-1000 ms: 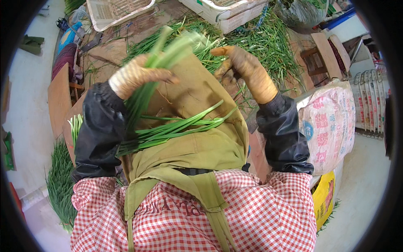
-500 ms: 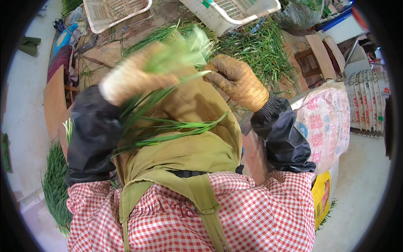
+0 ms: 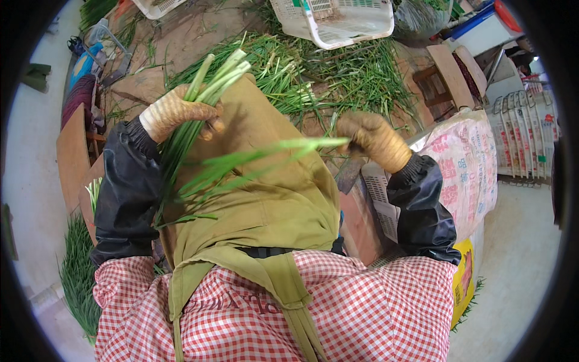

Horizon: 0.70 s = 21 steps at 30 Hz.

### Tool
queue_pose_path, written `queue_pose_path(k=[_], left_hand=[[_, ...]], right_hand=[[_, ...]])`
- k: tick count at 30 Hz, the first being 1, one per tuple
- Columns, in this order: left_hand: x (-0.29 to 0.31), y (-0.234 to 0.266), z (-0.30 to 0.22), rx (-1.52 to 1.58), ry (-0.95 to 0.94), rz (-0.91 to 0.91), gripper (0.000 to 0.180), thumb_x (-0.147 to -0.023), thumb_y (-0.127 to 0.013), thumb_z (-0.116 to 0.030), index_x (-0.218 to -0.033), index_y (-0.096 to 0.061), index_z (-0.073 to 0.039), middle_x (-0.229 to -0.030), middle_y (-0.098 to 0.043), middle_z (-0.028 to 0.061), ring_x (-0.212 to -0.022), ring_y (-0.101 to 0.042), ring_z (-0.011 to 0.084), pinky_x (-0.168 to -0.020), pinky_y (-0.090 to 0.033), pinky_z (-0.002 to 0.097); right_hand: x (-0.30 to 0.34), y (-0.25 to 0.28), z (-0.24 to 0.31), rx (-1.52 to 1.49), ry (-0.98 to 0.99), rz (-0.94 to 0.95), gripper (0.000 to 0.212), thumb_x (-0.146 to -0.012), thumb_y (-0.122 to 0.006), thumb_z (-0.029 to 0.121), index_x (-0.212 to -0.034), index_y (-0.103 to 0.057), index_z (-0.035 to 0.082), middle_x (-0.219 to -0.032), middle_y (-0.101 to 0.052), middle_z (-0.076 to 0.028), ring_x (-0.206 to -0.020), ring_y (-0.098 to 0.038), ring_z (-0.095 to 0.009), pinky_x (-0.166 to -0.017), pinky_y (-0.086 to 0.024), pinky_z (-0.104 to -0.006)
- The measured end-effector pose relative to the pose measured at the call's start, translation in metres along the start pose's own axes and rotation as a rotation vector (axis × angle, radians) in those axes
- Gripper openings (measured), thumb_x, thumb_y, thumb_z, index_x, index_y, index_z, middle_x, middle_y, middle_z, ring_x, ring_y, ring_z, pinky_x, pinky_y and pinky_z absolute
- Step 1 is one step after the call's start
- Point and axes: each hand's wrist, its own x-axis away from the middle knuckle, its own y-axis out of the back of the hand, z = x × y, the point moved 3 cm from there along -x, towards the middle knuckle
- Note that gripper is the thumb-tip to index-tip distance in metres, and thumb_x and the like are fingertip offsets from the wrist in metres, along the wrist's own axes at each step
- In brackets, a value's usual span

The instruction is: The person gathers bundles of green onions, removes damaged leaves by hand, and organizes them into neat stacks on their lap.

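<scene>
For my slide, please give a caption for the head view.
Gloved left hand grips a green onion bunch; right hand pulls one leaf.

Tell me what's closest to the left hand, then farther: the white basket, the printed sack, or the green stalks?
From the left hand:
1. Green stalks, in its grip.
2. White basket, up top, right of the hand.
3. Printed sack, far right.

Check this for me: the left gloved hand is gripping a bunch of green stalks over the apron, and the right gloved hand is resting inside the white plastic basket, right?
Not quite. The left hand does grip the bunch of green stalks over the apron, but the right hand is not in the white plastic basket. The head view shows it well short of the basket, pinching a single long green leaf.
</scene>
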Motion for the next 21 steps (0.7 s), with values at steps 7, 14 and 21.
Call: queue_pose_path(k=[7,14,21], left_hand=[[0.034,0.029,-0.040,0.065,-0.253,-0.276,0.043,-0.079,-0.067,-0.016,-0.116,-0.054,0.001,-0.089,-0.065,0.0098,-0.078,-0.063,0.0163,-0.055,-0.052,0.0233],[0.053,0.046,-0.082,0.003,-0.361,-0.320,0.050,-0.079,-0.066,-0.020,-0.122,-0.051,0.000,-0.098,-0.065,0.0080,-0.077,-0.063,0.0087,-0.053,-0.051,0.0186],[-0.011,-0.017,-0.136,-0.025,-0.647,-0.036,0.055,-0.078,-0.069,-0.022,-0.124,-0.049,-0.001,-0.116,-0.059,0.0077,-0.092,-0.059,0.0094,-0.061,-0.052,0.0213]], right_hand=[[-0.017,0.128,0.001,-0.391,0.177,-0.815,0.030,-0.089,-0.059,0.032,-0.086,-0.065,0.003,-0.070,-0.060,-0.002,-0.053,-0.047,-0.012,-0.051,-0.039,-0.0269],[-0.010,0.174,0.068,1.216,-0.237,-1.039,0.041,-0.092,-0.042,0.047,-0.093,-0.065,0.013,-0.086,-0.065,-0.016,-0.085,-0.061,-0.035,-0.071,-0.047,-0.0454],[-0.020,0.127,0.175,1.339,0.053,-0.851,0.037,-0.090,-0.048,0.044,-0.082,-0.064,0.011,-0.075,-0.063,-0.013,-0.074,-0.060,-0.034,-0.065,-0.046,-0.0449]])
